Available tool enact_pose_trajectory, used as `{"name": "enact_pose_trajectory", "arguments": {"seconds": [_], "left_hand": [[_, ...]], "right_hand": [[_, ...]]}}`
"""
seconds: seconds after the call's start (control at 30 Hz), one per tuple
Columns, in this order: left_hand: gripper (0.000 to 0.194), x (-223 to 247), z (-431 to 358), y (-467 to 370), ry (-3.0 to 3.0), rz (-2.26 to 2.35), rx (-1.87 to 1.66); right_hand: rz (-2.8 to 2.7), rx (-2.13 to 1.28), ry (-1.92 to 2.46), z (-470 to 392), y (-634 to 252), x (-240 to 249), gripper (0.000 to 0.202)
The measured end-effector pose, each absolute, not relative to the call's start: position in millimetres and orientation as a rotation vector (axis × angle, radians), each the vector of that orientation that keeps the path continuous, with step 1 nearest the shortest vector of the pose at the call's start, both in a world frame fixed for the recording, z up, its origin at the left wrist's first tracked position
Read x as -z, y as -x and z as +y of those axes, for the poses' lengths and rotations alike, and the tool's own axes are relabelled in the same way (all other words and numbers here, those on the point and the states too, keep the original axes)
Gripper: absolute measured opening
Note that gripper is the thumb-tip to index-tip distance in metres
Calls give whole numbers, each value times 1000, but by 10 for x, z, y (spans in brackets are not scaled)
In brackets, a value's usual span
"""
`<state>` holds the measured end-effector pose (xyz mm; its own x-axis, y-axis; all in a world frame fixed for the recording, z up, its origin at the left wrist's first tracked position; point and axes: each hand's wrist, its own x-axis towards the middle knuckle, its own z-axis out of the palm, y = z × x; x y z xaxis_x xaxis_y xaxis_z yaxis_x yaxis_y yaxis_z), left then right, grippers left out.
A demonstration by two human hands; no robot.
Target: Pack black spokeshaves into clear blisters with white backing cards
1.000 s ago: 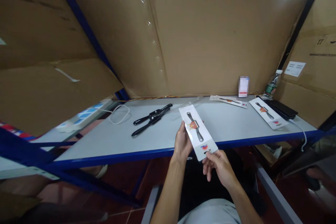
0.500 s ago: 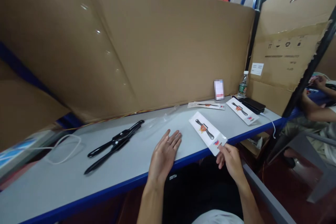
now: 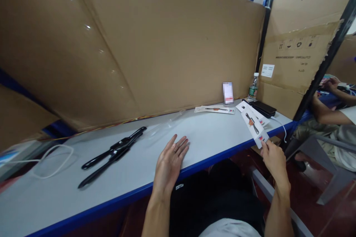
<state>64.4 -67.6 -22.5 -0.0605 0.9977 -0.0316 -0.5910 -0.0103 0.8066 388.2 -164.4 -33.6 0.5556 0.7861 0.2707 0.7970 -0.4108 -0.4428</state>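
In the head view, with the left hand [image 3: 168, 163] as the dial's centre, that hand lies palm up at the table's [image 3: 200, 137] near edge, its fingers relaxed and grasping nothing. At two o'clock the right hand [image 3: 274, 157] pinches the near end of a printed card [image 3: 252, 124]. The card's far part overlaps a second card [image 3: 241, 105] (whether they touch, I cannot tell), and a black case [image 3: 263, 108] crowds in just beyond. Farther off, between one and two, stand a bottle [image 3: 253, 88] and an upright phone [image 3: 228, 92], with more cards [image 3: 215, 110] flat before the phone. Clear plastic [image 3: 160, 127] lies toward twelve; two black tools [image 3: 118, 152] at nine, then a white cable [image 3: 69, 152].
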Motion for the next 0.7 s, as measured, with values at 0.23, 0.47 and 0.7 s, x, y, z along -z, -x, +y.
{"name": "enact_pose_trajectory", "arguments": {"seconds": [0.23,0.47,0.7], "left_hand": [[61,270,-656,-638,-715,764,-1490],[59,293,-647,-633,-727,754,-1490],[60,314,-632,-632,-727,713,-1498]], "right_hand": [[-1179,57,2479,-1401,-4019,207,42],[-1038,-53,2449,-841,-4073,28,41],[-1083,-59,2334,-878,-4203,153,46]]}}
